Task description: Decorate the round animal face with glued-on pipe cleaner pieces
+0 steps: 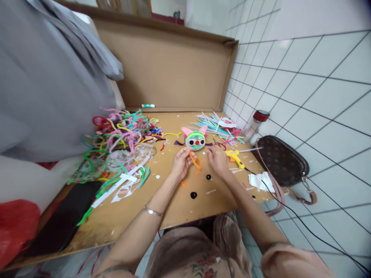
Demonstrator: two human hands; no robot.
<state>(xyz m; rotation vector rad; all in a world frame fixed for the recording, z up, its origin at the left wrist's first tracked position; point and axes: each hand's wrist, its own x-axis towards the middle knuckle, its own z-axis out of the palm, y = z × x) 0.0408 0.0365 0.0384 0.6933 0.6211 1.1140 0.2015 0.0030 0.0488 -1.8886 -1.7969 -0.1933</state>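
Containers: 1 jar, red lid on (pixel 255 125), 2 o'clock by the wall; contents too blurred to tell. 1 brown handbag (pixel 281 160), 3 o'clock, contents hidden. 1 red bag (pixel 17 227), 8 o'clock, can't see inside.

Surface: wooden table (pixel 127 220) against a white tiled wall (pixel 313 100), brown board (pixel 168 65) upright at 12. Heap of fuzzy stems (pixel 124 131) at 10, straight stems (pixel 214 125) at 1, both too tangled to count. 1 yellow glue gun (pixel 236 158) at 3.

My left hand (pixel 182 163) is clamped on 1 orange strip (pixel 196 162). Right hand (pixel 217 159) has fingers curled; can't tell if they grip anything. 1 animal face (pixel 195 141) lies at 12, just beyond both hands: 2 pink ears, 2 black eyes, 1 red nose. 2 black round pieces (pixel 193 195) at 6.
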